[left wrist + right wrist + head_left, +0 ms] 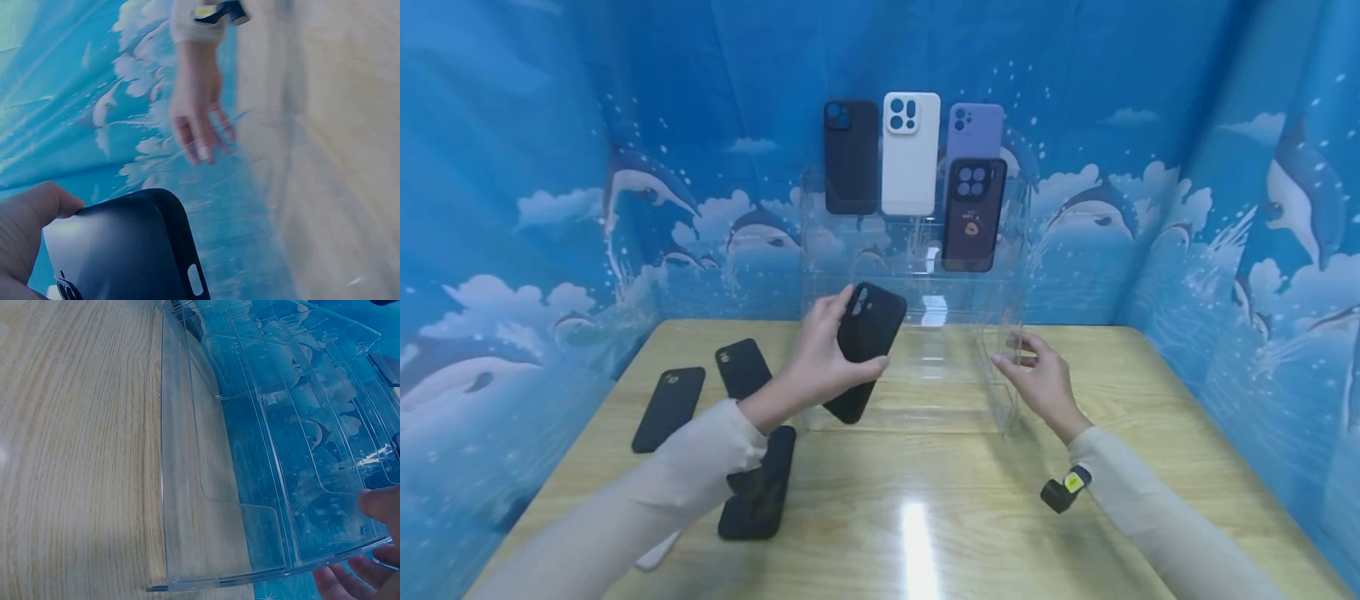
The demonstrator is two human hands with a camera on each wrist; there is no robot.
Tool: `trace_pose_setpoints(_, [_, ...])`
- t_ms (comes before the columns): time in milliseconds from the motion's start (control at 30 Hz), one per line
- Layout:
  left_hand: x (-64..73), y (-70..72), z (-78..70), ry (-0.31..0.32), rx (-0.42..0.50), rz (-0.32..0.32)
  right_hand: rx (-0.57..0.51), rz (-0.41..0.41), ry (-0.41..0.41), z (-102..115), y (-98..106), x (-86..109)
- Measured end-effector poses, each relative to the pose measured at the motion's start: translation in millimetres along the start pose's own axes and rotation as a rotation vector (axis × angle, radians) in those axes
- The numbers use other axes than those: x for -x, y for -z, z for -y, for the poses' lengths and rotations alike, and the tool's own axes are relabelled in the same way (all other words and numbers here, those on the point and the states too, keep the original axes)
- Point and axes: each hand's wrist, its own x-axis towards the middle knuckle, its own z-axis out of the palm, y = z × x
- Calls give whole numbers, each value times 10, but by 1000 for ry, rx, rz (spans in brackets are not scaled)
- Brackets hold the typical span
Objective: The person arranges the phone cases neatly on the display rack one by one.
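My left hand [823, 354] grips a black phone case [871, 329] by its long sides, tilted in front of a clear plastic display rack [917, 423]. In the left wrist view, the thumb [47, 203] presses the edge of this case [115, 240]. At the rack's right side, my right hand [1043, 387] pinches the side wall. The right wrist view shows the thumb [381, 503] inside that wall and the other fingers outside it. Upper tiers bear a black case [852, 158], a white case [910, 167], a purple case [973, 129] and a dark printed case [973, 225].
Several more black cases, such as one at the far left [668, 410] and one nearer me [763, 492], lie on the wooden table [970, 517]. Part of a white item [657, 552] shows under my left sleeve. A blue dolphin-print curtain [730, 83] surrounds the table.
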Motion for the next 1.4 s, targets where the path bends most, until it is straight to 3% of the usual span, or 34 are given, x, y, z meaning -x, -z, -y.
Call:
trace_pose_setpoints(433, [-732, 141, -537, 51, 52, -234, -16, -8, 8, 3, 1, -24])
trace_pose_setpoints(733, [-1056, 118, -753, -2, 84, -415, -18, 2, 6, -6, 6, -5])
trace_pose_setpoints(1067, [-1298, -50, -711, -14, 240, -553, -21, 5, 0, -15, -3, 4])
trace_pose_setpoints(1233, [-1400, -163, -657, -73, 233, -630, -20, -2, 17, -28, -24, 18])
trace_pose_setpoints(1400, [-1458, -282, -579, -86, 254, -698, 0, -17, 24, -21, -26, 8])
